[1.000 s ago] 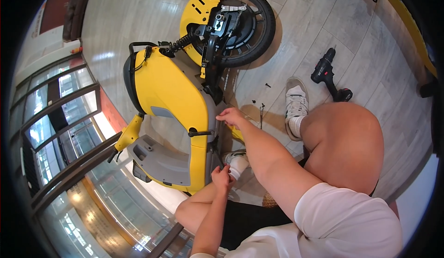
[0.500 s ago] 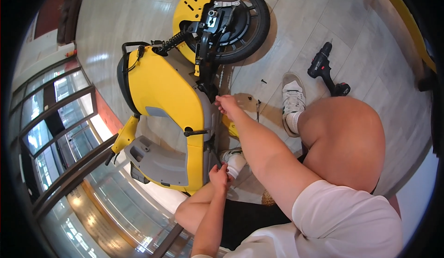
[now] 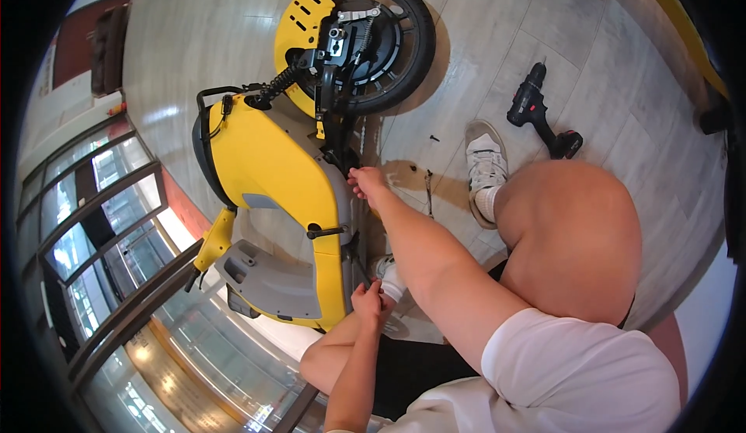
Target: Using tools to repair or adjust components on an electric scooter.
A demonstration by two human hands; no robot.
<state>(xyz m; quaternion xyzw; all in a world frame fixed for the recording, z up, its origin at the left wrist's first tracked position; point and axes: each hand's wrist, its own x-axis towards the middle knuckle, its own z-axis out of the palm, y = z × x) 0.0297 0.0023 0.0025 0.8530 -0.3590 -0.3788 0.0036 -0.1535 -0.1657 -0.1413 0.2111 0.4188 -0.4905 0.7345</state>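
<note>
A yellow and grey electric scooter [image 3: 272,153] lies on its side on the floor, its black rear wheel [image 3: 420,52] at the far end. My right hand [image 3: 367,183] reaches to the scooter's underside, just behind the black swingarm [image 3: 332,126]. Its fingers are pinched together; whatever they hold is too small to make out. Closer to me, my left hand [image 3: 367,302] is closed beside the lower body, at the end of a thin dark bar [image 3: 359,268]. Whether it grips that bar, I cannot tell.
A black cordless drill [image 3: 536,107] lies on the floor to the right, beyond my shoe [image 3: 486,165]. A wrench [image 3: 429,192] and a small dark screw [image 3: 434,138] lie between the shoe and scooter. Glass-paned frames [image 3: 101,200] stand at the left.
The view has shifted slightly, moving the scooter's rear and the drill a little left in the picture. Both hands keep nearly the same places on the scooter, fingers still closed.
</note>
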